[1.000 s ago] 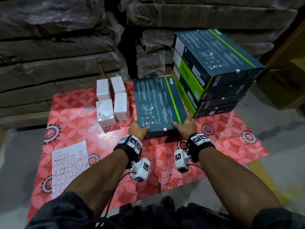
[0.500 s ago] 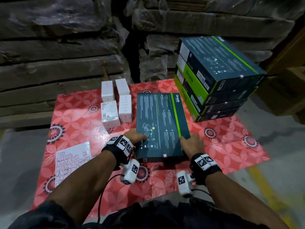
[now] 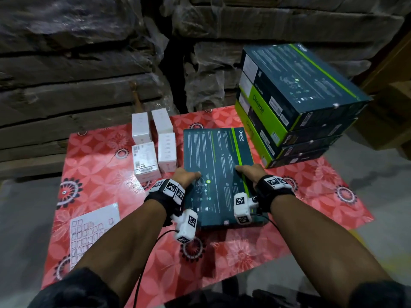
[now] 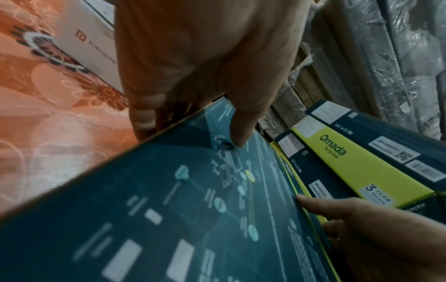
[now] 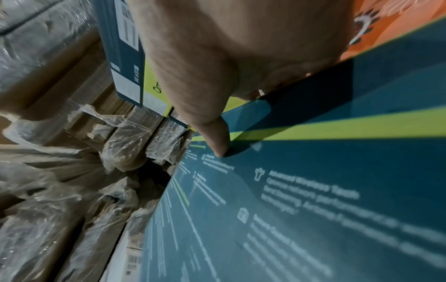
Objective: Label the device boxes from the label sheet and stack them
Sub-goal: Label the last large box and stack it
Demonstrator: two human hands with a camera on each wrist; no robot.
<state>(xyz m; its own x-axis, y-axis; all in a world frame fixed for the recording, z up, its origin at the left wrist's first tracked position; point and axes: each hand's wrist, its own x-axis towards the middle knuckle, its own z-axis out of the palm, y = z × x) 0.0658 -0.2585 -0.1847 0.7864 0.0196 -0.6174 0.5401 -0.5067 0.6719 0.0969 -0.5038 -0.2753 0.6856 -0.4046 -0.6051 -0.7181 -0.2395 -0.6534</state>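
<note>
A flat dark teal device box (image 3: 216, 170) (image 4: 169, 219) (image 5: 313, 190) with a green stripe lies on the red floral mat (image 3: 93, 165). My left hand (image 3: 185, 175) (image 4: 193, 80) grips its left edge, thumb on top and fingers down the side. Gripping the right edge the same way is my right hand (image 3: 248, 171) (image 5: 217, 66), thumb on top. To the right stands a stack of several like boxes (image 3: 295, 103) (image 4: 362, 162). A label sheet (image 3: 91, 230) lies at the front left of the mat.
Several small white boxes (image 3: 153, 143) stand left of the teal box, close to my left hand. Plastic-wrapped cartons (image 3: 89, 52) form a wall behind the mat. A brown carton (image 3: 391, 116) sits at the far right. Grey floor surrounds the mat.
The teal box has been drawn toward me and set flat on the mat. My hands have slid from its near end to its left and right edges.
</note>
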